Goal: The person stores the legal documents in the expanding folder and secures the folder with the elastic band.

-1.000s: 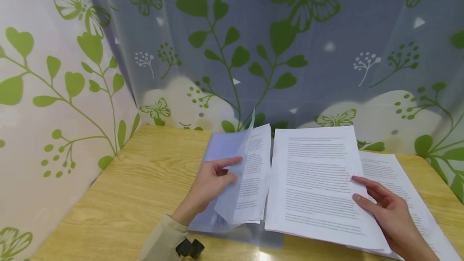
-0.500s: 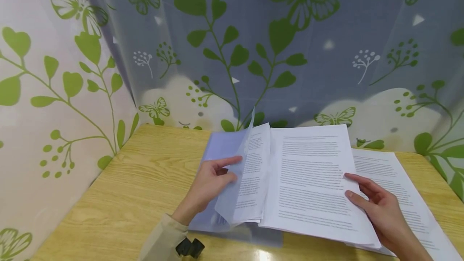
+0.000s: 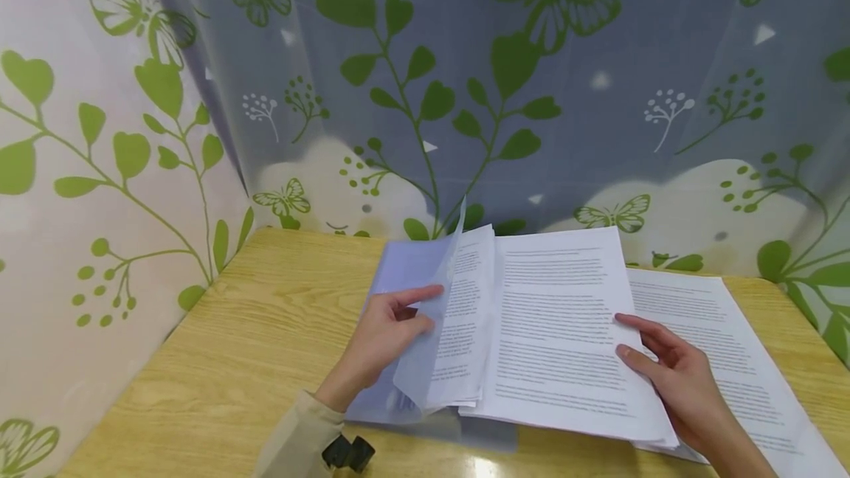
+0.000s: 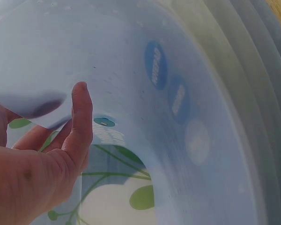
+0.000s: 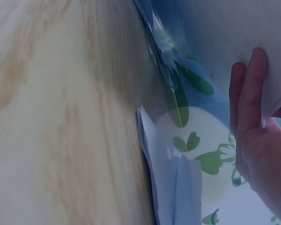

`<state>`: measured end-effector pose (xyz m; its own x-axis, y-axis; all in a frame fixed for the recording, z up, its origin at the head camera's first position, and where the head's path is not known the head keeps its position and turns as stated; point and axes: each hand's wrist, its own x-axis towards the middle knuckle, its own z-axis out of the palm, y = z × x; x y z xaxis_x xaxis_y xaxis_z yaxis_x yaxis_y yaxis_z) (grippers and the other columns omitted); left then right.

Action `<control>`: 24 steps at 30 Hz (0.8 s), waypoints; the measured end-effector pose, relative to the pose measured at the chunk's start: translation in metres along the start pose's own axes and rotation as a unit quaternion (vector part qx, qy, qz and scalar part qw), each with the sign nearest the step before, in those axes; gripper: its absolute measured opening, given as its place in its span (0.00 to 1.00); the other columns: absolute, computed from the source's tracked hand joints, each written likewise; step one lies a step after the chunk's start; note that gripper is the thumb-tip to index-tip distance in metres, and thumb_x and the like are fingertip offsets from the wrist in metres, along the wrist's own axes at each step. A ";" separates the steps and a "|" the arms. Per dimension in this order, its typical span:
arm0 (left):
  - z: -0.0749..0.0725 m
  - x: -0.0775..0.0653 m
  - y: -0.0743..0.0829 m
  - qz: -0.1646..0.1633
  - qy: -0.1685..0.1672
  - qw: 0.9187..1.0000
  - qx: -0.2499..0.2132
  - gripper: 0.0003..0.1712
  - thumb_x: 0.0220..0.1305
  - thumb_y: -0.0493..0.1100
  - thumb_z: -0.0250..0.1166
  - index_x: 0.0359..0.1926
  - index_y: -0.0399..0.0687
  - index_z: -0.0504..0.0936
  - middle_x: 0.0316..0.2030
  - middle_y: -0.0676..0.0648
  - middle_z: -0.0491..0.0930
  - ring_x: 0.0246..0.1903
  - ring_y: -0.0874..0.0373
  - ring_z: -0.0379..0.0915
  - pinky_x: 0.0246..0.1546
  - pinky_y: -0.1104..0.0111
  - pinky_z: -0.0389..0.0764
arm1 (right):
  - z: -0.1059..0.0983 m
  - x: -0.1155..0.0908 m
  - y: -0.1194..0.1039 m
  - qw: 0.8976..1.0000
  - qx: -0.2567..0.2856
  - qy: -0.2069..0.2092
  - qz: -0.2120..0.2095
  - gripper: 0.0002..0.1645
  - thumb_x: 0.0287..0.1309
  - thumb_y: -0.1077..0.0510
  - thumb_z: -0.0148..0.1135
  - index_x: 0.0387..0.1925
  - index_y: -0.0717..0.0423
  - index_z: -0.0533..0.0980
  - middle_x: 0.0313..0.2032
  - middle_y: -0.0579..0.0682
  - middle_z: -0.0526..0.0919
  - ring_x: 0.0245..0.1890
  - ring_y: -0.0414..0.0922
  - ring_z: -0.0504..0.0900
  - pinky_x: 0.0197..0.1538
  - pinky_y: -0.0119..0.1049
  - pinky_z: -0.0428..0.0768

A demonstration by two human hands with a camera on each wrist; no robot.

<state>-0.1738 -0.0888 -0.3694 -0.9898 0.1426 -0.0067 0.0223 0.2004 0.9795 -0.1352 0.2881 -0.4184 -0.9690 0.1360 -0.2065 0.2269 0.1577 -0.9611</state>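
A translucent bluish plastic folder (image 3: 415,260) lies on the table with its cover lifted. My left hand (image 3: 385,334) pinches that cover (image 4: 112,56) and keeps it raised. Printed sheets (image 3: 462,301) stand under the cover, their left part hidden by it. My right hand (image 3: 677,378) grips the right edge of a stack of printed papers (image 3: 558,323), thumb on top and other fingers partly hidden. The stack's left edge overlaps the folder's right side. From the right wrist view, my right hand (image 5: 255,112) holds the paper (image 5: 276,42) above the table.
More printed sheets (image 3: 717,345) lie to the right, partly under the held stack. The wooden table (image 3: 252,330) meets a patterned curtain (image 3: 531,131) at the back and a pale patterned cloth (image 3: 80,242) on the left.
My right hand has moved left with the paper stack, whose left edge now sits against and over the folder. More of the sheets on the right shows. The left hand stays put.
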 end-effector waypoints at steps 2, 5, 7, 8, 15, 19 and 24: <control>0.000 0.000 0.000 -0.002 0.000 1.000 -0.001 0.29 0.53 0.30 0.64 0.58 0.47 0.86 0.48 0.41 0.87 0.33 0.60 0.78 0.31 0.70 0.78 | 0.002 0.000 -0.001 1.000 0.003 -0.003 -0.002 0.38 0.61 0.48 0.71 0.72 0.37 0.71 0.50 0.20 0.75 0.46 0.27 0.77 0.44 0.27 0.84; 0.000 0.001 -0.001 -0.004 0.000 1.000 0.000 0.29 0.53 0.30 0.64 0.58 0.48 0.86 0.48 0.40 0.87 0.33 0.60 0.79 0.31 0.70 0.78 | 0.004 0.001 -0.001 1.000 0.010 -0.006 -0.002 0.38 0.61 0.48 0.71 0.72 0.38 0.70 0.51 0.22 0.75 0.47 0.26 0.76 0.45 0.27 0.84; 0.000 0.001 -0.001 -0.006 0.001 1.000 0.004 0.29 0.53 0.31 0.64 0.58 0.49 0.86 0.49 0.41 0.87 0.34 0.60 0.79 0.32 0.70 0.78 | 0.006 0.001 -0.001 1.000 0.012 -0.009 0.000 0.38 0.61 0.47 0.71 0.72 0.37 0.71 0.52 0.23 0.74 0.48 0.27 0.77 0.45 0.27 0.84; 0.000 0.001 -0.002 -0.006 0.001 1.000 0.007 0.29 0.53 0.31 0.64 0.58 0.49 0.86 0.49 0.41 0.87 0.34 0.60 0.79 0.32 0.70 0.78 | 0.006 0.001 -0.001 1.000 0.014 -0.010 0.000 0.38 0.61 0.47 0.71 0.71 0.37 0.71 0.53 0.24 0.74 0.49 0.27 0.76 0.45 0.27 0.84; 0.001 0.001 -0.001 -0.006 0.004 1.000 0.009 0.30 0.52 0.31 0.64 0.58 0.49 0.87 0.50 0.41 0.87 0.34 0.60 0.79 0.32 0.70 0.78 | 0.011 0.002 -0.004 0.999 0.043 -0.019 -0.002 0.37 0.61 0.50 0.72 0.71 0.38 0.71 0.54 0.25 0.76 0.51 0.28 0.74 0.45 0.28 0.84; 0.001 0.001 -0.002 -0.007 0.002 1.000 0.012 0.30 0.52 0.31 0.64 0.58 0.49 0.86 0.50 0.41 0.87 0.34 0.60 0.79 0.33 0.70 0.78 | 0.013 0.002 -0.007 0.998 0.050 -0.023 -0.006 0.39 0.62 0.52 0.71 0.73 0.39 0.69 0.51 0.25 0.78 0.46 0.30 0.79 0.45 0.29 0.85; 0.001 0.001 -0.003 -0.011 0.002 1.000 0.012 0.30 0.53 0.31 0.64 0.58 0.50 0.86 0.50 0.42 0.87 0.34 0.60 0.79 0.33 0.70 0.78 | 0.016 0.002 -0.009 0.997 0.062 -0.037 -0.006 0.45 0.62 0.53 0.71 0.77 0.37 0.62 0.48 0.26 0.81 0.44 0.31 0.84 0.45 0.31 0.86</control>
<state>-0.1752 -0.0884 -0.3722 -0.9906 0.1342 -0.0275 0.0036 0.2263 0.9741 -0.1410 0.2718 -0.4130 -0.9773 0.0619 -0.2028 0.2052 0.0360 -0.9781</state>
